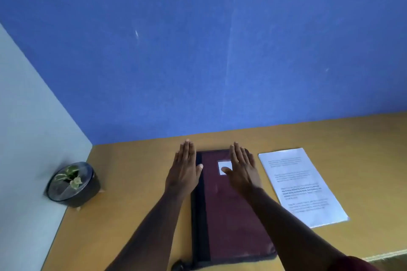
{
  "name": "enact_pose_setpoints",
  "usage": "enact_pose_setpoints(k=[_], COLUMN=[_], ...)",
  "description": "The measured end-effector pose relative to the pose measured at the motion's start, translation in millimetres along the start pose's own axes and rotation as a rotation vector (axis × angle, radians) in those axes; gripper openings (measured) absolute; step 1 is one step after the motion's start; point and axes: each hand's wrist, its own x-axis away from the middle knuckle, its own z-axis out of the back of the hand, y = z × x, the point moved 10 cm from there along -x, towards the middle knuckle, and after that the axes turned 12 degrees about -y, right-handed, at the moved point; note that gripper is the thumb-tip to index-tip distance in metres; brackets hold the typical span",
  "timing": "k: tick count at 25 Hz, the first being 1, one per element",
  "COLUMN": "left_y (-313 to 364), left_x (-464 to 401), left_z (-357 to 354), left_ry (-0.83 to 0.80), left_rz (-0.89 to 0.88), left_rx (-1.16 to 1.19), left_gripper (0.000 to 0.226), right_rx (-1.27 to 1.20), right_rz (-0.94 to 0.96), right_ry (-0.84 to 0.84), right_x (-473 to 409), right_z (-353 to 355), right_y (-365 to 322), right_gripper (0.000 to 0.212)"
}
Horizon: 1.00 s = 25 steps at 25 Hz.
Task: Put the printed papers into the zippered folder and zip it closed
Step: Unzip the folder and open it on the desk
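I'm seeing soft, even light; the arms are casting only faint shadows on the counter (pixel 136 182). Wide-angle bending is tilting the edges. The printed papers (pixel 301 185) are reading blurred, slightly washed out.

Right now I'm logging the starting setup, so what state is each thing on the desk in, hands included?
zippered folder: closed, flat on the desk.
printed papers: outside the folder, flat to its right, printed side up.
left hand: open, fingers straight, at the folder's left edge.
right hand: open, fingers straight, over the folder's far right part.
potted plant: upright, in the left corner.
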Motion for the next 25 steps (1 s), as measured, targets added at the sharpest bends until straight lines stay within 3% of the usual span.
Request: enact_pose_setpoints(k=[10, 16, 25], left_y=[-33, -45, -65], left_x=[-26, -43, -48], left_z=[-100, -123, -151], left_ry=[-0.469, -0.517, -0.633], left_rz=[0.215, 0.31, 0.45], left_rx=[0.258, 0.343, 0.465], left_gripper=[0.082, 0.089, 0.109], right_rx=[0.07, 0.035, 0.097], right_rz=[0.008, 0.012, -0.028], right_ry=[-0.3, -0.377, -0.285], right_x=[-30, -45, -68], right_z=[-78, -96, -99], right_y=[17, 29, 39], right_gripper=[0.072, 0.074, 0.047])
